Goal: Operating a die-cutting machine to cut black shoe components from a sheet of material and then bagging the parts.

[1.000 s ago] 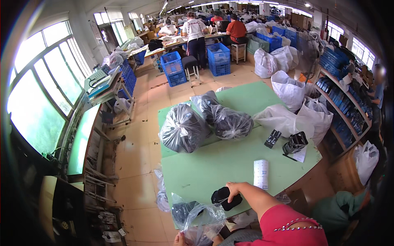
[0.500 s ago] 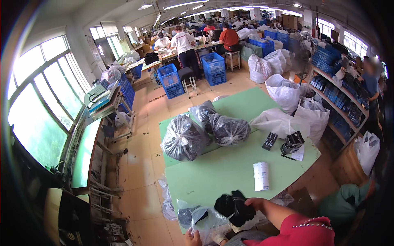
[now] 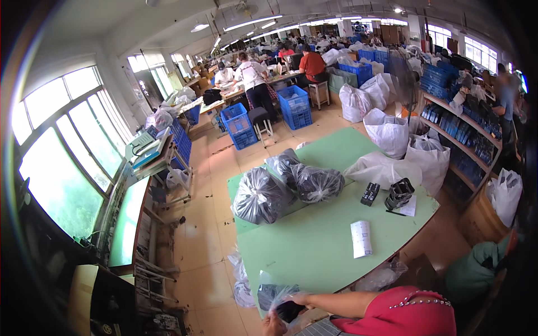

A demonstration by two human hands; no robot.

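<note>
At the near edge of the green table (image 3: 305,255), the person's two hands are close together over a clear bag (image 3: 276,291). The left hand (image 3: 273,325) grips the film at the bag's mouth, and the right hand (image 3: 301,300) is closed on a black bundle (image 3: 288,311) at that opening. Some dark stuff shows through the film farther inside.

Beyond them, a white paper roll (image 3: 361,239) carries small blue print, too small to read. Pale marks run over a dark slab (image 3: 370,194) near the table's right side, also illegible. Next to it are a black holder (image 3: 400,193), a sheet of white paper (image 3: 411,205) whose writing cannot be made out, and a dark pen (image 3: 395,213). Three filled bags (image 3: 259,197) sit together toward the far left of the table; their film blurs the dark contents.

Film and the bundle hide several fingertips, and the lower edge cuts off the left wrist. What the bundle is made of is hard to tell. A red sleeve (image 3: 400,313) covers the right upper arm, and the dark rim swallows the corners of the room.
</note>
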